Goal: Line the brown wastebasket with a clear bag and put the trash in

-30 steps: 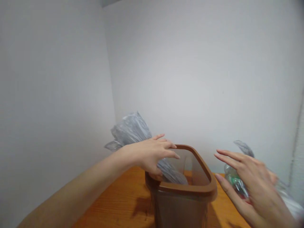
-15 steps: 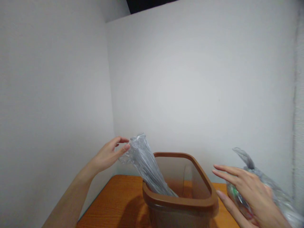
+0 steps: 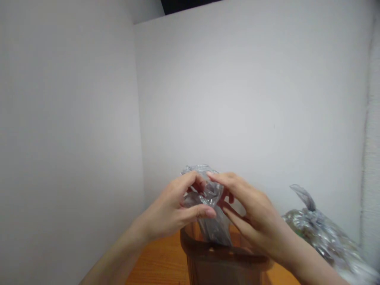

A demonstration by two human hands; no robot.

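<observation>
A grey translucent plastic bag (image 3: 215, 225) hangs down into the brown see-through bin (image 3: 228, 257), its crumpled mouth above the rim. My left hand (image 3: 187, 202) grips the bag's upper edge from the left, fingers curled, with the thumb below. From the right, my right hand (image 3: 246, 202) pinches the same upper end between fingers and thumb. The two hands face each other over the bin and hide part of its opening. Behind my right forearm sits a tied, filled plastic bag (image 3: 323, 233), its knotted tail pointing up.
The bin stands on an orange-brown wooden table (image 3: 163, 261). White walls (image 3: 231, 99) meet in a corner behind and to the left of it.
My right hand has come left from near the tied bag to the grey bag. My left hand has moved right with the bag's top, now over the bin.
</observation>
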